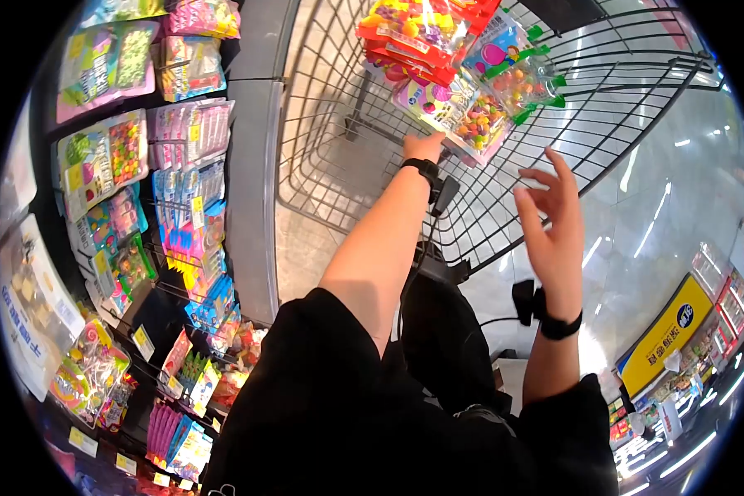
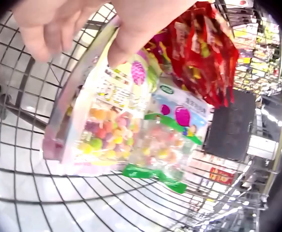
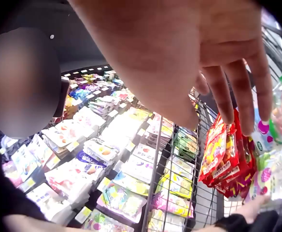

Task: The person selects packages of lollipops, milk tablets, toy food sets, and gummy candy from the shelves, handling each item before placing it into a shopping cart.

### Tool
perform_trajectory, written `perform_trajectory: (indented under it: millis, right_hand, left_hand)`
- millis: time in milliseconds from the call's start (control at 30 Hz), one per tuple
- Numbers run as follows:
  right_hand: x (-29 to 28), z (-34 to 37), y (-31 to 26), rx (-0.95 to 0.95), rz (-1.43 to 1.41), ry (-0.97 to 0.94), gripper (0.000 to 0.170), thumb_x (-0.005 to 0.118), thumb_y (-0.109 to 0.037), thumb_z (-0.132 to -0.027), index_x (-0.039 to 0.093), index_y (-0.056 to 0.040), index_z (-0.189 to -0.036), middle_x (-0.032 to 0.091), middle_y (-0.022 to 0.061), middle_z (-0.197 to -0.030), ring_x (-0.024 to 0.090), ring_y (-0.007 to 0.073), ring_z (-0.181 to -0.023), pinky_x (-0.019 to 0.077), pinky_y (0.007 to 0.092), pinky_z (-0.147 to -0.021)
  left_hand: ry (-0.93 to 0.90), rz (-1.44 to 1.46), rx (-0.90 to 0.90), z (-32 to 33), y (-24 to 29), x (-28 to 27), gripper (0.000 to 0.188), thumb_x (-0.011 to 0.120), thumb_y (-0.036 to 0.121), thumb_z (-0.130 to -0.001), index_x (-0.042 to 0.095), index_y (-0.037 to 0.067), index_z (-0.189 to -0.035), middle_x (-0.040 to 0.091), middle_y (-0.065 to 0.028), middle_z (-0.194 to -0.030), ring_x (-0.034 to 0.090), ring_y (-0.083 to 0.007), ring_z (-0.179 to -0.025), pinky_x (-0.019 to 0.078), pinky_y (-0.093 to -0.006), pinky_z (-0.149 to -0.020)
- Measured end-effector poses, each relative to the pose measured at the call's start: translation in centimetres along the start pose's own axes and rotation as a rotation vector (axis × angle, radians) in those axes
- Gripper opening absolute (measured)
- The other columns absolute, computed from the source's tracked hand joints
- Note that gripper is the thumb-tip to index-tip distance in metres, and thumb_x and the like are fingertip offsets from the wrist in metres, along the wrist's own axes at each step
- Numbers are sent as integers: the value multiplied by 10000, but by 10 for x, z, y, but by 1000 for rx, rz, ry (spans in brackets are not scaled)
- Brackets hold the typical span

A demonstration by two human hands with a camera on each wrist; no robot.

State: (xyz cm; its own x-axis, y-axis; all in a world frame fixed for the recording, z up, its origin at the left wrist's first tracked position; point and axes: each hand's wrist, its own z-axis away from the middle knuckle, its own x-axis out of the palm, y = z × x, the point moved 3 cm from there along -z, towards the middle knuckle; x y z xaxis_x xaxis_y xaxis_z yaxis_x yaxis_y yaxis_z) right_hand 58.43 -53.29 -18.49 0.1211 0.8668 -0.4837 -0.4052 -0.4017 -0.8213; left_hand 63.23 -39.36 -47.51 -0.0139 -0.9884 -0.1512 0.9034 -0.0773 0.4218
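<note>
In the head view my left hand reaches down into a wire shopping cart, right at the edge of a bag of colourful round candies. The left wrist view shows the thumb overlapping the top of this candy bag, while the other fingers hang apart from it over the wire. Another pouch edge shows just behind it. My right hand hovers near the cart's side, fingers loosely spread and holding nothing. Beside the candy bag lie red candy packs and a green-edged clear candy pouch.
Shelves of hanging candy bags line the left, behind a grey shelf edge. A yellow sign stands at the right by more goods. In the right wrist view a person is near the candy display.
</note>
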Motion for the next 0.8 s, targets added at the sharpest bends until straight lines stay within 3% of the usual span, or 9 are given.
perform_trajectory:
  millis: [133,267,300,400,433,533,567,700,800]
  right_hand:
    - [-6,20,14,26,35,5,564,651,-36,-903,427,-25,-1421,665,139,-1100,667,179,-899,522,319,-828]
    - [-3,35,31,62,94,-50,559,642,-27,-902,428,-18,-1418,668,136,-1102,666,181,-913,510,322,-843]
    - [-1,40,32,67,91,-75,558,640,-25,-902,428,-15,-1417,669,137,-1099,667,182,-910,511,320,-840]
    - [4,51,41,54,79,-109,556,638,-18,-897,428,2,-1412,672,138,-1092,676,192,-892,515,318,-824]
    - [5,54,44,56,82,-114,557,640,-18,-895,429,3,-1411,672,139,-1092,677,195,-890,516,319,-821]
    - [8,60,45,85,87,-137,560,647,-17,-890,435,0,-1408,672,144,-1088,677,203,-883,518,320,-817]
    - [8,59,43,81,92,-141,559,648,-15,-890,437,0,-1407,672,143,-1086,676,201,-882,518,319,-817]
    - [9,61,45,31,59,-104,549,645,-3,-889,450,-8,-1402,674,131,-1080,668,189,-881,516,312,-813]
    - [17,62,45,38,28,-81,537,637,10,-890,458,-15,-1395,675,120,-1075,659,176,-886,514,305,-813]
  left_hand:
    - [46,183,121,-16,-16,30,888,874,391,-684,505,-186,-1251,614,-263,-1206,615,-293,-1094,488,-394,-907]
    - [-32,304,14,-1,10,42,781,903,182,-670,481,-134,-1248,623,-195,-1195,652,-255,-1012,534,-365,-846]
    - [70,291,-84,9,19,42,694,879,134,-697,504,-121,-1221,646,-171,-1151,662,-248,-991,545,-373,-818]
    - [-135,628,273,-18,14,70,606,843,68,-727,510,-109,-1201,654,-168,-1134,659,-244,-1003,539,-363,-844]
    - [-95,701,217,-32,3,85,481,797,57,-788,574,-47,-1201,677,-138,-1110,660,-216,-949,537,-359,-791]
    - [76,503,120,-33,0,94,430,778,58,-819,579,-48,-1184,676,-132,-1105,667,-218,-921,546,-358,-757]
    - [31,508,267,-38,-1,94,394,749,68,-852,572,-45,-1185,674,-138,-1090,681,-232,-902,565,-381,-712]
    - [-96,567,40,-16,2,78,368,727,76,-868,571,-50,-1175,670,-156,-1085,697,-302,-908,579,-484,-682]
    - [-142,539,-11,23,5,55,389,722,119,-876,566,-32,-1198,671,-149,-1077,698,-292,-879,568,-451,-639]
